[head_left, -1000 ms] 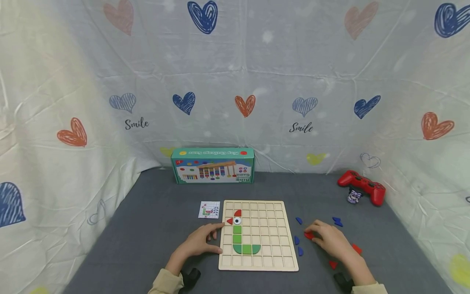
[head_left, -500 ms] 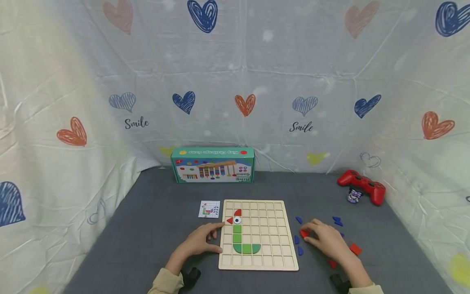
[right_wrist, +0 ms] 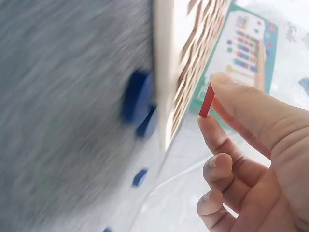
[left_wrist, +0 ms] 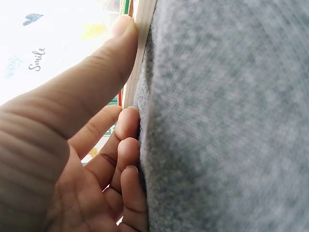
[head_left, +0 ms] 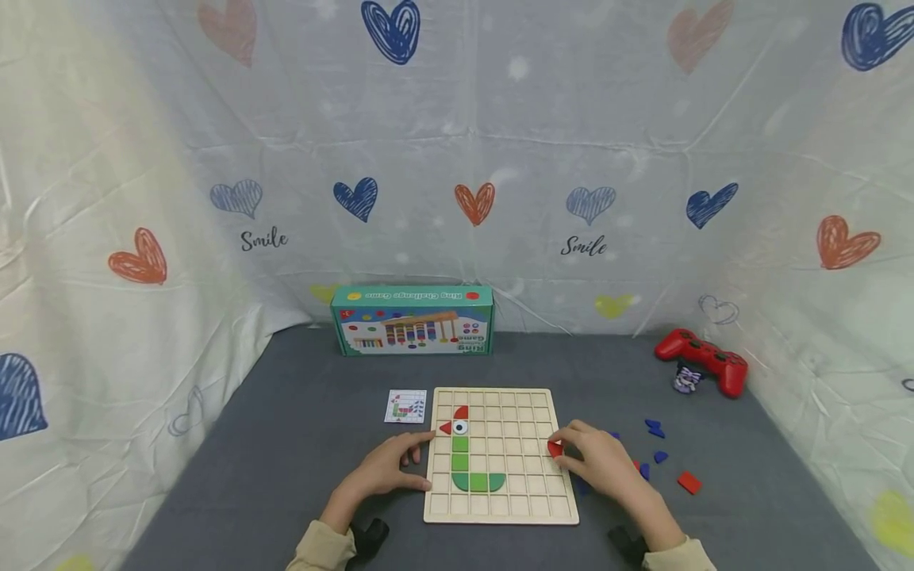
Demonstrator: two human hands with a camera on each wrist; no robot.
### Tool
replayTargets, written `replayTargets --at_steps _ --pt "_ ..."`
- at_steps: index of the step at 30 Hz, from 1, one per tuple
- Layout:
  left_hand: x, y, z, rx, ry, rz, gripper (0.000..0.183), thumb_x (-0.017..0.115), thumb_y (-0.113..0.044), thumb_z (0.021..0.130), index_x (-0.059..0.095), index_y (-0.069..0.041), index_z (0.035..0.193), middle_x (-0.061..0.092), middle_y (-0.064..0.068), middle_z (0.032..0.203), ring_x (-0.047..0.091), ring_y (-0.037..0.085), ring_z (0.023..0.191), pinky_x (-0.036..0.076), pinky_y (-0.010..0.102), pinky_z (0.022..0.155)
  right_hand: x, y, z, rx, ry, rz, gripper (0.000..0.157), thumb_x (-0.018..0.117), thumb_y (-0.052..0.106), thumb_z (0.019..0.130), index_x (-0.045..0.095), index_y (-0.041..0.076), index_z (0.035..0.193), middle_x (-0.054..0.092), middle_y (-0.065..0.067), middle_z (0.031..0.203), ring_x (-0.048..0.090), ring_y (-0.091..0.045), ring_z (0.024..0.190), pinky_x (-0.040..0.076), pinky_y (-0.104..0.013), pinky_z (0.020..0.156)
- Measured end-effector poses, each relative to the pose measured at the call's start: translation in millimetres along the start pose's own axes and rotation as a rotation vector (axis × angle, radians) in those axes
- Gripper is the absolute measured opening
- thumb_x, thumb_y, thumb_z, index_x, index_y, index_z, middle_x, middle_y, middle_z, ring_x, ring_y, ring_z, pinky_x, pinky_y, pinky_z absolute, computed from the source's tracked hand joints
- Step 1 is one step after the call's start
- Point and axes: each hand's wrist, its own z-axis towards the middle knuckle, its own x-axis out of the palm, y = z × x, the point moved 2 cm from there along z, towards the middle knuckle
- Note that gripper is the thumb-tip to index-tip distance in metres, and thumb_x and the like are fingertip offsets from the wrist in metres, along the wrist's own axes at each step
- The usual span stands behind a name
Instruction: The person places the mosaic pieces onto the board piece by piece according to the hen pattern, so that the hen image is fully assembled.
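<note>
My right hand pinches a small red puzzle tile between thumb and index finger, above the right edge of the wooden grid board. In the right wrist view the tile appears edge-on as a thin strip. The thumb and index finger of my left hand touch the board's left edge, the other fingers bent beside it. On the board's left part lie a red quarter-round tile, a red triangle, an eye tile, and several green tiles in an L shape.
A pattern card lies by the board's upper left corner. Loose blue tiles and a red square tile lie to the right. A green game box stands at the back, a red game controller at the back right.
My right hand has moved left with the red tile, from the loose pieces on the cloth to over the board's right edge. My left hand stays at the board's left edge.
</note>
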Motion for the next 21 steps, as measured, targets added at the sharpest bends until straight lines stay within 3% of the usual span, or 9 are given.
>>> replayTargets --at_steps 9,21 --pt "1.9 1.7 -0.2 0.019 -0.009 -0.006 0.076 0.08 -0.036 0.069 0.05 -0.009 0.134 0.048 -0.002 0.085 0.04 0.009 0.069 0.033 0.023 0.062 8.0 27.1 15.4 -0.051 -0.004 0.047 0.025 0.075 0.025 0.076 0.07 0.018 0.099 0.06 0.006 0.088 0.057 -0.009 0.068 0.041 -0.022 0.057" --pt "2.0 2.4 1.4 0.026 -0.01 -0.005 0.076 0.081 -0.035 0.069 0.05 -0.009 0.133 0.049 -0.002 0.084 0.04 0.009 0.068 0.033 0.022 0.061 24.3 46.7 27.5 -0.081 0.025 0.064 0.024 0.076 0.029 0.076 0.07 0.021 0.098 0.06 0.009 0.085 0.051 -0.002 0.067 0.041 -0.022 0.059"
